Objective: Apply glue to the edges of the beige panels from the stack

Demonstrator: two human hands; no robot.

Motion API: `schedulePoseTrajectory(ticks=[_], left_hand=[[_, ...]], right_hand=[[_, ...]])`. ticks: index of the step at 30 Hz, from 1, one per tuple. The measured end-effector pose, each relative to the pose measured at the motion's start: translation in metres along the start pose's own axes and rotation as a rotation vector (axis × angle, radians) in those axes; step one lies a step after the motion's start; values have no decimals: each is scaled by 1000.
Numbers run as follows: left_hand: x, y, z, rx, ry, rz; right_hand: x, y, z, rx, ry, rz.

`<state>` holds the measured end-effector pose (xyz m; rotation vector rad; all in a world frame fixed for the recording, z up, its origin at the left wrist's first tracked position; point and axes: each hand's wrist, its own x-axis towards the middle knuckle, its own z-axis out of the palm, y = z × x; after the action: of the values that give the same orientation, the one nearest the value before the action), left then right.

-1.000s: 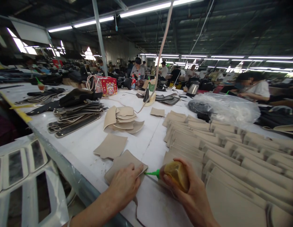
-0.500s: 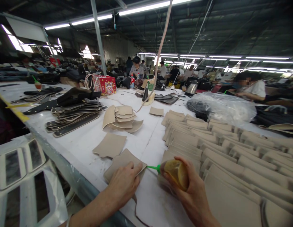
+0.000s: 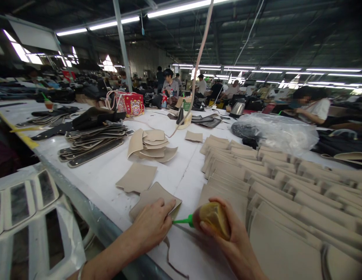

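Note:
My right hand [image 3: 232, 237] is wrapped round a squeeze bottle [image 3: 214, 218] of amber liquid, tilted nearly flat. Its green nozzle [image 3: 182, 220] points left, with the tip close beside the fingers of my left hand [image 3: 154, 219]. That hand grips a beige leather-like piece [image 3: 157, 194] near its right corner, fingers on top, and the edge there is slightly raised. My thumb is mostly hidden. Just behind lies another flat beige piece [image 3: 137, 177], partly covered by the held one.
Overlapping rows of beige pieces [image 3: 286, 202] spread over the right of the white table [image 3: 181, 175]. A loose beige pile [image 3: 152, 146] and stacked dark straps [image 3: 92, 146] lie farther back. A hose [image 3: 201, 58] hangs down; a person [image 3: 318, 109] works at the right.
The nozzle tip has moved down and left, from the piece's right corner to its near edge by my left fingers. My left hand has hardly moved.

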<state>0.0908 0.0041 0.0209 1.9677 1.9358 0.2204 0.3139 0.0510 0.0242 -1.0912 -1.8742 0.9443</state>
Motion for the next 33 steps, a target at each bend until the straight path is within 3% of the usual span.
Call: schedulePoseTrajectory(ticks=[6,10,15,19,33], left_hand=[[-1,-4,-3,-28,-8,37],[-2,-5,-6,-49,-18,34],[-1,-7,-4,-53,-20,37],[0,-7,-3,-54,-22,28],[-5,-10,-1,-158,22,43]], right_hand=[[-4,2,-1,-35,68,0],[-9,2,0,15,-57,-6],[-15,3,2,-23,13,-3],[-20,-1,3,19,-64,-43],[-31,-7,12,9,45,-11]])
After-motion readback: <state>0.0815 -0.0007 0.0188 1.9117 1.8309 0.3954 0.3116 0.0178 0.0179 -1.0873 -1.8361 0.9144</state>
